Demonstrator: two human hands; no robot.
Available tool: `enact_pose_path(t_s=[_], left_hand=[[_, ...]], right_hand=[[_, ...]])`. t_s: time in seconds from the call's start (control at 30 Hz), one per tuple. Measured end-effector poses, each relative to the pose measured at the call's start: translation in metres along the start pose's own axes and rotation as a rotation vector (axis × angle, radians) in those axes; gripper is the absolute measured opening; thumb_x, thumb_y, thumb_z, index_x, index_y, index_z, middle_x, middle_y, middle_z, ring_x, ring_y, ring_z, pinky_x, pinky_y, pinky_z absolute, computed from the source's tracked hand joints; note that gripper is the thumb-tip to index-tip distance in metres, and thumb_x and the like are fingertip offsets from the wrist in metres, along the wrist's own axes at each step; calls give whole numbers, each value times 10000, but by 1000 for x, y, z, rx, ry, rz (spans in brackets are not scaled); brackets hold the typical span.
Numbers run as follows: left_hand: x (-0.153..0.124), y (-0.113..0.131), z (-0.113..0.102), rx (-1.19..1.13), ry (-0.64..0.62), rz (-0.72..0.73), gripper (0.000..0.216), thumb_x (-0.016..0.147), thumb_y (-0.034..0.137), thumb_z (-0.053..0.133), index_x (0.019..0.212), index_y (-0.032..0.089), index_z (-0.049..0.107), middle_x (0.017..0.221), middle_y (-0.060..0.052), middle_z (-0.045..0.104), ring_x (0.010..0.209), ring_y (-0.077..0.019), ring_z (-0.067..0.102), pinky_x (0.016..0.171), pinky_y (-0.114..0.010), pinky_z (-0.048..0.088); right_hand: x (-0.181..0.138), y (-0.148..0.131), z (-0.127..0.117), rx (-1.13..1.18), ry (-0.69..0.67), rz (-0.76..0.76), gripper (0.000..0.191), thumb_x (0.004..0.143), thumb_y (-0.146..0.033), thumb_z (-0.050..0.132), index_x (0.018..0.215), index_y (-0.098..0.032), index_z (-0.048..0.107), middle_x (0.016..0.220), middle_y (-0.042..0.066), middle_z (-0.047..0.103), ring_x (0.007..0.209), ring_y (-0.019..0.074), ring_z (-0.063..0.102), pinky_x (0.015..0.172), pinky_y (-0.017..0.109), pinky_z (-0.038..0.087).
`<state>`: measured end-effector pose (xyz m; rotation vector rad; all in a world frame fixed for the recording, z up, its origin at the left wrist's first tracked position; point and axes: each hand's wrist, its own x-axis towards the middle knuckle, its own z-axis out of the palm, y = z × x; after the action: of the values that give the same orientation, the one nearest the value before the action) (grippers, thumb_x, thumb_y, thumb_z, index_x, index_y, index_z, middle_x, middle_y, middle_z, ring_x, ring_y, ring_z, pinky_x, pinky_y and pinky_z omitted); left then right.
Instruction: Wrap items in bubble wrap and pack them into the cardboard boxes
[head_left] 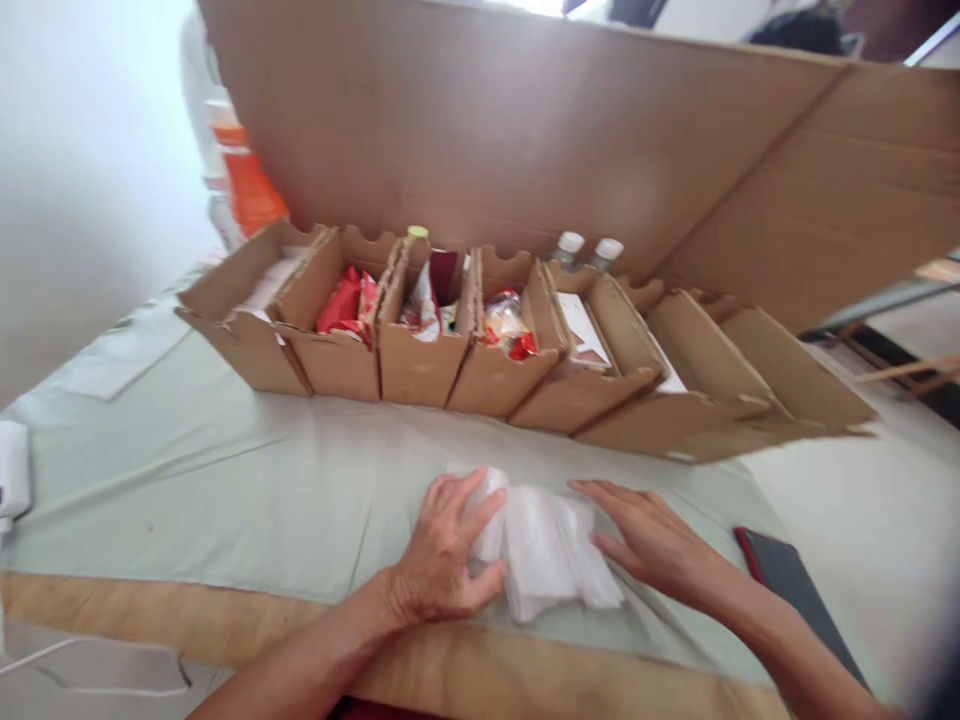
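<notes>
- Left grip [448, 552], fingers spread, lies over the left end of the folded translucent plastic [544, 550], which I see on the cloth-covered tabletop [225, 480].
- Right grip [654, 540] is wide, just beside the plastic's right edge; I cannot tell whether it touches.
- Beyond, cardboard bins [420, 372] stand in a row: red packet [346, 302] second from left, shiny red-trimmed packet [507, 322] fourth.

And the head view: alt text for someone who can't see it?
Left hand rests on white plastic on pale green cloth; right hand is at its edge, contact unclear. Behind stands a row of cardboard bins, some holding packets.
</notes>
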<state>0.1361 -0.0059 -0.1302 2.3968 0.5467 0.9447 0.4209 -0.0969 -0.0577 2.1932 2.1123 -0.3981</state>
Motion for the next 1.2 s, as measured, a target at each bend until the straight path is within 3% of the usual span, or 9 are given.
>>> enact_pose_path(t_s=[0.1, 0.2, 0.3, 0.43, 0.53, 0.67, 0.8, 1.03, 1.2], left_hand=[[2, 1, 3, -19, 5, -11, 774, 725, 287, 637, 1451, 189, 384, 1486, -246, 476, 1295, -393, 549, 1085, -640, 369], [3, 1, 5, -35, 25, -55, 755, 725, 315, 645, 1434, 186, 416, 1479, -249, 491, 1265, -399, 576, 1083, -663, 364], [3, 2, 7, -60, 48, -117, 710, 758, 377, 644, 1419, 203, 450, 1485, -237, 496, 1244, -396, 593, 1080, -668, 374], [4, 2, 11, -87, 60, -176, 683, 773, 463, 642, 1387, 199, 499, 1473, -213, 514, 1263, -398, 574, 1080, -637, 401], [6, 0, 15, -92, 71, -223, 659, 760, 463, 658, 1356, 210, 535, 1469, -179, 522, 1249, -392, 565, 1089, -615, 403], [7, -4, 25, -89, 99, -260, 614, 715, 458, 687, 1269, 210, 593, 1469, -159, 510, 1199, -391, 566, 1061, -597, 423], [7, -8, 31, -95, 63, -281, 567, 725, 497, 678, 1211, 213, 615, 1482, -147, 486, 1189, -388, 548, 1041, -593, 429], [11, -12, 27, -111, 91, -299, 469, 726, 427, 662, 1137, 203, 647, 1458, -136, 508, 1186, -370, 545, 1051, -578, 432], [12, -9, 2, -111, 70, -299, 410, 763, 273, 606, 1161, 185, 654, 1380, -151, 586, 1174, -346, 576, 1032, -560, 460]], right_hand=[[10, 19, -20, 4, 136, -66, 484, 799, -301, 564, 1266, -356, 681, 1249, 101, 729, 1122, 362, 702, 942, 586, 554], [35, 3, -63, 77, 347, -184, 390, 836, -410, 595, 1194, -554, 657, 1132, 32, 770, 1024, 371, 728, 846, 570, 592], [67, -50, -116, 101, 491, -278, 315, 863, -433, 607, 1135, -586, 648, 1078, -7, 781, 1003, 349, 731, 837, 545, 592], [123, -139, -173, 27, 501, -448, 234, 931, -379, 536, 1067, -353, 725, 1111, 29, 767, 1039, 288, 713, 915, 464, 563], [178, -196, -195, -62, 451, -568, 251, 939, -280, 501, 1026, -277, 737, 1080, 26, 770, 965, 234, 708, 899, 395, 516], [249, -252, -199, -295, 101, -597, 261, 876, -170, 551, 972, -278, 768, 905, 0, 778, 833, 198, 693, 752, 314, 471], [287, -282, -182, -512, -242, -557, 363, 769, -58, 599, 1003, -266, 784, 872, 23, 777, 798, 199, 694, 638, 284, 439], [298, -286, -155, -516, -191, -579, 232, 758, -66, 640, 889, -189, 788, 795, 47, 767, 764, 192, 709, 628, 252, 459], [273, -278, -169, -397, -30, -557, 241, 839, -60, 540, 896, -149, 757, 911, 38, 765, 880, 151, 693, 783, 234, 478]])
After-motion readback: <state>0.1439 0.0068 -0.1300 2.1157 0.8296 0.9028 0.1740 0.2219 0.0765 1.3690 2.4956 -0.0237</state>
